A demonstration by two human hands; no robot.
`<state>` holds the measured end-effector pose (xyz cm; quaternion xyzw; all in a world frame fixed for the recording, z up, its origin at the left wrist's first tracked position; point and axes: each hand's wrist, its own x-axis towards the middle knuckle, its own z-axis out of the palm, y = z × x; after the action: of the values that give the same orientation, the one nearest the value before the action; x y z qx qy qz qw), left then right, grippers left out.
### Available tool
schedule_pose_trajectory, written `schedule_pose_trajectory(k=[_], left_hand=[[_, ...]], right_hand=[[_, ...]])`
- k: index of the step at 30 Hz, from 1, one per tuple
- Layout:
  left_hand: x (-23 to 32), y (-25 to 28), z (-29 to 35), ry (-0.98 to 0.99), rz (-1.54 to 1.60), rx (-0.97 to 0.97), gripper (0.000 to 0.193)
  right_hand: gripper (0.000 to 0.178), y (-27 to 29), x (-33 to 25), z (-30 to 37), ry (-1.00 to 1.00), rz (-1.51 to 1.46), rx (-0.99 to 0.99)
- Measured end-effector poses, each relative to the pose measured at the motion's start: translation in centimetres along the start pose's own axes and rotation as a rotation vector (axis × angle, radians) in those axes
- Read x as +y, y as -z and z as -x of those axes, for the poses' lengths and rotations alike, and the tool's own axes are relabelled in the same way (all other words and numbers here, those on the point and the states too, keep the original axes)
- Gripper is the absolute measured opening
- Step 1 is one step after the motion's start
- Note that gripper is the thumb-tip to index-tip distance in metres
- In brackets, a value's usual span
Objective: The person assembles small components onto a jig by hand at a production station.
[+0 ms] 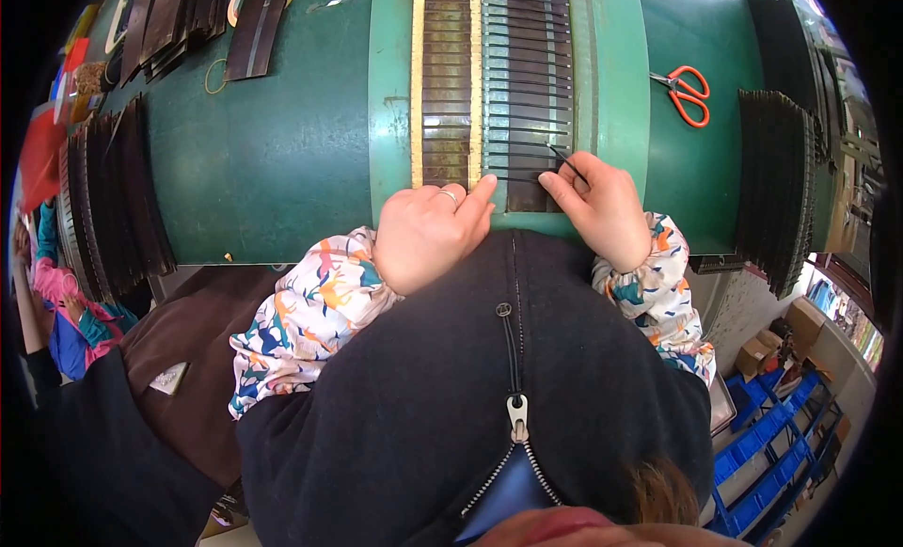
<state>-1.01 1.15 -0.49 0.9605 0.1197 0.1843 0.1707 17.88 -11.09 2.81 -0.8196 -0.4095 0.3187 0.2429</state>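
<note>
Before me a long panel [447,106] of dark brown bands runs between two yellow ruler-like strips. To its right, many thin black cords [527,124] lie crosswise over a dark backing with a grey stripe. My left hand [428,232], a ring on one finger, is curled at the panel's near end. One of its digits presses at the right yellow strip, beside the left end of the nearest cord; what lies under its other fingers is hidden. At the cords' right ends, my right hand [602,208] pinches a thin black cord [561,158] that slants up and left.
Orange-handled scissors [691,95] lie on the green table [263,171] at right. Bundles of dark strips hang over its edges, one at left [113,199] and one at right [776,171]. More dark pieces [179,25] lie far left. Blue racks [767,443] stand low at right. Another person [71,302] is at far left.
</note>
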Motion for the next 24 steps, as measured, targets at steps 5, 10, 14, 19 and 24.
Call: schedule_pose_trajectory(k=[5, 10, 14, 19, 24], left_hand=[[0.1, -0.1, 0.0, 0.005, 0.002, 0.009, 0.032], [0.2, 0.0, 0.1, 0.014, 0.012, 0.030, 0.030], [0.0, 0.1, 0.5, -0.011, 0.079, 0.092, 0.025], [-0.1, 0.2, 1.0, -0.043, 0.103, 0.122, 0.019], [-0.3, -0.2, 1.2, -0.056, 0.105, 0.131, 0.021]], right_hand=[[0.028, 0.2, 0.1, 0.3, -0.012, 0.188, 0.105], [0.023, 1.4, -0.9, 1.4, 0.066, 0.175, 0.200], [0.018, 0.0, -1.1, 1.0, 0.178, -0.032, -0.023], [0.016, -1.5, -0.9, 0.1, 0.204, 0.009, -0.141], [0.015, -1.9, -0.9, -0.2, 0.190, 0.020, -0.138]])
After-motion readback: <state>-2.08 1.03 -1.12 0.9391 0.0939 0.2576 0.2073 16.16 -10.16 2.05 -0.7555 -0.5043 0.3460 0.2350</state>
